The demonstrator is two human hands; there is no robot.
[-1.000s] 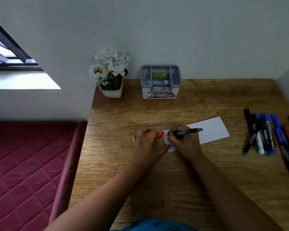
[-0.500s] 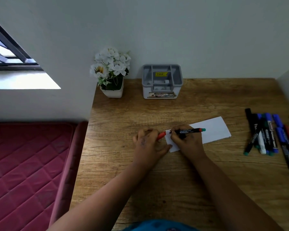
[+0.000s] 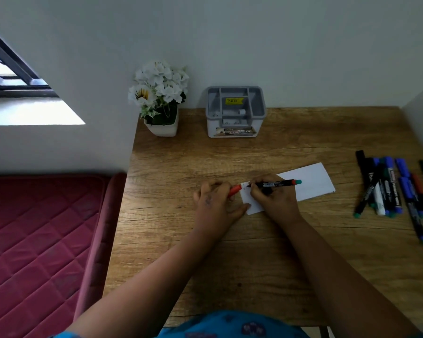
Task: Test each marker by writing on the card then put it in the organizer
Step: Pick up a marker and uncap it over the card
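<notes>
A white card (image 3: 310, 180) lies on the wooden desk (image 3: 254, 252). My right hand (image 3: 274, 198) grips a black marker (image 3: 276, 183) with a teal end, its tip touching the card's left end, where a small mark shows. My left hand (image 3: 215, 203) rests at the card's left corner and holds a red cap (image 3: 235, 190). The grey organizer (image 3: 235, 111) stands at the back of the desk, with no markers visible in it. Several markers (image 3: 391, 189) lie in a loose pile at the right.
A white pot of white flowers (image 3: 160, 98) stands at the desk's back left corner, beside the organizer. Walls close the desk at the back and right. A red quilted mattress (image 3: 34, 240) lies lower, to the left of the desk.
The marker tip has made a small mark on the card's left end. Both hands stay nearly in place.
</notes>
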